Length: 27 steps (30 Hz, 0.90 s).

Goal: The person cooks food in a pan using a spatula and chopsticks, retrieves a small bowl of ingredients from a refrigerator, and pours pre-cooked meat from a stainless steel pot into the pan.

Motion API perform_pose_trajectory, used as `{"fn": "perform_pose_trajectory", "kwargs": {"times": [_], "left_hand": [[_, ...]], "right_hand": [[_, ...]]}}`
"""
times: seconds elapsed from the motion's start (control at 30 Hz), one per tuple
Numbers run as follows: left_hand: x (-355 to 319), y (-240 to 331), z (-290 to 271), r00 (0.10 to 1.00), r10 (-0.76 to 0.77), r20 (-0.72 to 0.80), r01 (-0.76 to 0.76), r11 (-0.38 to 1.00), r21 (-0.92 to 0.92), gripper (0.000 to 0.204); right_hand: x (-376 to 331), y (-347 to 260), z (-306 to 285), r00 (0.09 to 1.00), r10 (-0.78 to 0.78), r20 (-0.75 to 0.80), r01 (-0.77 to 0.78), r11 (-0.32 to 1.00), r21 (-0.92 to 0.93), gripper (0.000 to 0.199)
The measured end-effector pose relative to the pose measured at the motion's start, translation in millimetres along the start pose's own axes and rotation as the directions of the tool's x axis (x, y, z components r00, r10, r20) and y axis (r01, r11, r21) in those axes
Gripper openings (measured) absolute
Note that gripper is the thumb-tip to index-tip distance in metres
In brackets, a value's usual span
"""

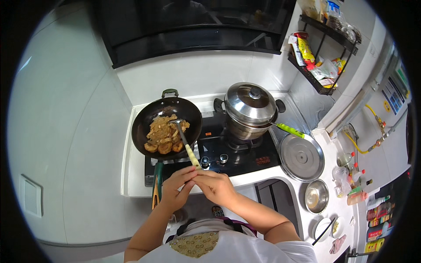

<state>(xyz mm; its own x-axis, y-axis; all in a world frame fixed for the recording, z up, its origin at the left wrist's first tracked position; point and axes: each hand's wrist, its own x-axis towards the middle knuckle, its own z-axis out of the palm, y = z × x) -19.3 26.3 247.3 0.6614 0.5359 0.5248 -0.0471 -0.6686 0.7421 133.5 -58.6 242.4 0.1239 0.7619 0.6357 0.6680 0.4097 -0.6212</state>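
Note:
A black wok (144, 118) with browned pieces of food (164, 133) sits on the left burner of a black stove (245, 158). A metal spatula (184, 138) with a pale handle rests blade-down in the food. My right hand (217, 186) grips the end of that handle near the stove's front edge. My left hand (177, 188) is beside it, fingertips touching the handle end and my right hand's fingers. The wok's green handle (157, 179) points toward me, just left of my left hand.
A lidded steel pot (251, 107) stands on the right burner. A flat steel lid (301, 157), a steel bowl (316, 196), small dishes with chopsticks (326, 228) and bottles (353, 179) lie on the counter to the right. A wall rack (322, 48) holds packets.

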Motion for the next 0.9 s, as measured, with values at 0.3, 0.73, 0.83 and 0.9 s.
{"fn": "perform_pose_trajectory", "kwargs": {"times": [0.3, 0.73, 0.83, 0.9], "left_hand": [[-5.8, -11.2, 14.8, 0.880, -0.473, -0.036, 0.340, 0.683, -0.647, 0.029], [-3.3, -12.4, 20.8, 0.868, -0.468, -0.166, 0.260, 0.715, -0.649, 0.023], [-3.4, -11.8, 12.3, 0.865, -0.447, -0.228, 0.326, 0.846, -0.423, 0.025], [-2.5, -9.8, 7.1, 0.866, -0.445, -0.229, 0.315, 0.841, -0.440, 0.027]], "right_hand": [[10.7, 16.9, -6.7, 0.958, -0.214, 0.193, 0.281, 0.841, -0.462, 0.058], [9.9, 18.6, 8.0, 0.940, -0.267, 0.211, 0.339, 0.778, -0.529, 0.057], [10.0, 13.6, 13.1, 0.944, -0.252, 0.215, 0.329, 0.786, -0.523, 0.058], [12.0, 7.2, 13.8, 0.950, -0.233, 0.209, 0.309, 0.808, -0.502, 0.062]]}}
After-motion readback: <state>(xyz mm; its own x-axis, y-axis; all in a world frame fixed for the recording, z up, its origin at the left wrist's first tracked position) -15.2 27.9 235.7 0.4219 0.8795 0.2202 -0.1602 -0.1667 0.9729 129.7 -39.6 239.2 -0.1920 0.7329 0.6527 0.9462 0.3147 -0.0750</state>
